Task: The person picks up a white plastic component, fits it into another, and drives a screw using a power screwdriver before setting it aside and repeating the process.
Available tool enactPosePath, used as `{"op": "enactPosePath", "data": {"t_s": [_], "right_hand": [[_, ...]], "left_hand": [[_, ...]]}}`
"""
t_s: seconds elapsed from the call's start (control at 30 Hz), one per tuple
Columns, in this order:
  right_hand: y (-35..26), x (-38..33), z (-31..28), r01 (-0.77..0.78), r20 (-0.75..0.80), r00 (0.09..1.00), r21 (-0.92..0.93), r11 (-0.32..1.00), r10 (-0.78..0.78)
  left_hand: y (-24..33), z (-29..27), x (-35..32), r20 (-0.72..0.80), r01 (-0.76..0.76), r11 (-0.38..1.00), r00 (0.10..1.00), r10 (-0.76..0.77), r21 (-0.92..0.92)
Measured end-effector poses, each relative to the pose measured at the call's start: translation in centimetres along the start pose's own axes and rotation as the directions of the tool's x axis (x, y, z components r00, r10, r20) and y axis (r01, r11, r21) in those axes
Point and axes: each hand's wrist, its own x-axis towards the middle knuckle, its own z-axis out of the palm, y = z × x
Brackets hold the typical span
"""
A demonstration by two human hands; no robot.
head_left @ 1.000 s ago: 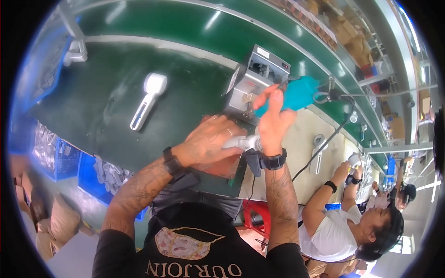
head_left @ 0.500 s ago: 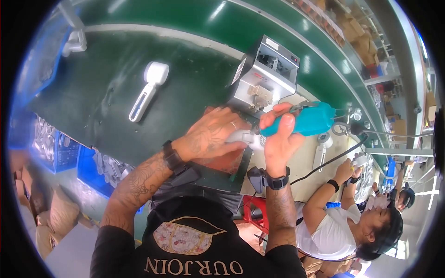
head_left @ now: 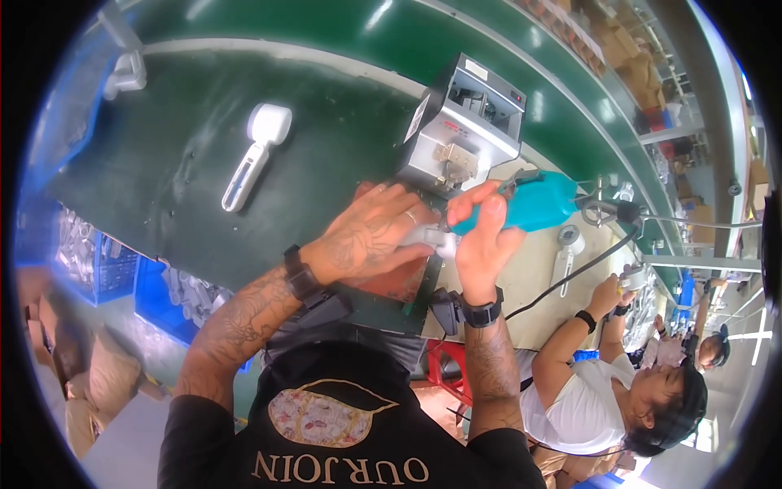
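Observation:
My right hand [head_left: 481, 244] grips a teal electric screwdriver [head_left: 533, 202], its tip pointing left onto a white plastic part [head_left: 423, 237]. My left hand [head_left: 366, 240] presses down on that white part, covering most of it, above a reddish-brown mat [head_left: 399, 285] at the bench's near edge. A cable [head_left: 570, 277] runs from the screwdriver's rear to the right.
A grey box-shaped machine [head_left: 464, 126] stands just behind my hands. A white handle-shaped part [head_left: 254, 155] lies on the green bench [head_left: 163, 187] to the left. Blue bins [head_left: 106, 269] with parts sit under the bench. Another person [head_left: 619, 391] works at the right.
The view has shifted, so hands and bench sit lower in the frame. My right hand has brought the screwdriver down from the machine onto the white part under my left hand.

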Motion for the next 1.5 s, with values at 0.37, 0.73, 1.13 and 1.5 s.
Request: {"op": "enactPosePath", "data": {"t_s": [0.37,0.73,1.13,1.5], "right_hand": [[-0.5,5.3,1.7,0.179,-0.08,0.978,-0.16,0.971,-0.194],[-1.8,2.2,1.0,0.05,-0.044,0.998,-0.098,0.994,-0.055],[-2.8,-2.1,-0.6,-0.011,-0.02,1.0,-0.048,0.999,0.01],[-1.1,-2.7,-0.7,0.008,0.044,0.999,0.076,0.997,-0.011]], "left_hand": [[-0.1,0.2,-0.2,-0.03,0.019,0.999,0.999,-0.02,-0.033],[-0.4,0.0,-0.2,-0.07,0.013,0.999,0.997,-0.015,-0.03],[-0.2,-0.1,-0.4,-0.008,0.038,0.996,0.999,-0.039,-0.082],[0.0,-0.3,0.1,0.014,0.006,0.998,1.0,-0.005,-0.061]]}}
